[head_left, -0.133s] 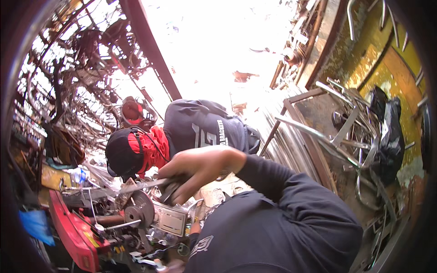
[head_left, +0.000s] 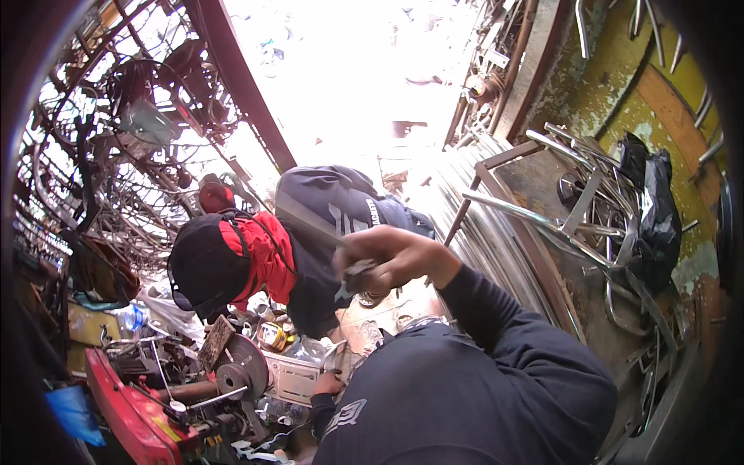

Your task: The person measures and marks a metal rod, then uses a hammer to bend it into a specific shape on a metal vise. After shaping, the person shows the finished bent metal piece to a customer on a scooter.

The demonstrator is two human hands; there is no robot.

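Note:
My right hand (head_left: 391,260) is raised in front of my chest, its fingers wrapped round a long, flat, blade-like metal strip (head_left: 304,221). The strip slants up and left, across the view of a co-worker's dark hoodie. A dark grip or block (head_left: 359,276) shows under my fingers, and I cannot make out its shape. Lower down, my left hand (head_left: 329,382) is beside a white slotted box (head_left: 292,377), fingers curled; what they hold, if anything, is hidden. Left of the box stands a machine with a grey disc wheel (head_left: 242,372) and a red housing (head_left: 128,411).
A co-worker in a black cap (head_left: 208,260) and red cloth bends over the bench close by. Metal tubes (head_left: 496,225) lie to the right, near a rack of bent pipes (head_left: 577,225) and a black plastic bag (head_left: 659,221). Tangled metal parts (head_left: 136,116) hang at the left.
My right hand has moved up and right with the metal strip, which swung from pointing left over the machine to slanting up and left. My left hand stays by the white box.

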